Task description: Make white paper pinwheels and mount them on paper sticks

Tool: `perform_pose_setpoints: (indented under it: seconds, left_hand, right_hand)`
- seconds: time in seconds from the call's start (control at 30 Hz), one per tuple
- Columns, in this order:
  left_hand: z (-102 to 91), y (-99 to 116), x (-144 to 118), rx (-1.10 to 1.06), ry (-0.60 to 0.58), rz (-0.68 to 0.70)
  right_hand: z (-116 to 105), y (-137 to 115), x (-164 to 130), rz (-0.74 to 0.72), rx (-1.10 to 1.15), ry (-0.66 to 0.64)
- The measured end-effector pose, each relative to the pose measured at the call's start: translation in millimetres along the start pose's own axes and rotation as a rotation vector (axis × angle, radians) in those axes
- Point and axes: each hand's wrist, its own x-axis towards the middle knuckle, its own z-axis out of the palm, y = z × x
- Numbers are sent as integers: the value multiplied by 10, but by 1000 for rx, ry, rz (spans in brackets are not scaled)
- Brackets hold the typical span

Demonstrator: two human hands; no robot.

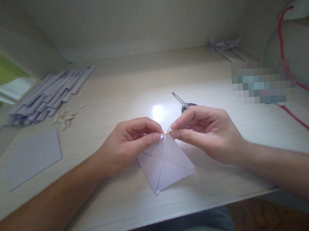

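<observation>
Folded white paper square low at table centre, top corner and small stick pinched between left hand and right hand fingertips, scissors at one o'clock, rolled paper tubes at ten o'clock.

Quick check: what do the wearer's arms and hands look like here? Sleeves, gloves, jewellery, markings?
Both arms are bare as far as the frame shows: no sleeves in view. The left hand and the right hand wear no gloves, and no rings, watch or wristbands show. Fingernails are short and unpainted. No markings or tattoos visible on either forearm.
</observation>
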Motion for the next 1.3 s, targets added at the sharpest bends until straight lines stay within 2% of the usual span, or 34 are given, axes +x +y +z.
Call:
perform_pose_setpoints:
  seconds: [1.1,1.3]
  left_hand:
    - [-17,-1,-9,-51,-26,-37]
    - [-22,20,-23,-31,-22,-24]
  right_hand:
    - [11,-22,3,-50,-58,9]
    - [13,-37,-8,-20,-63,19]
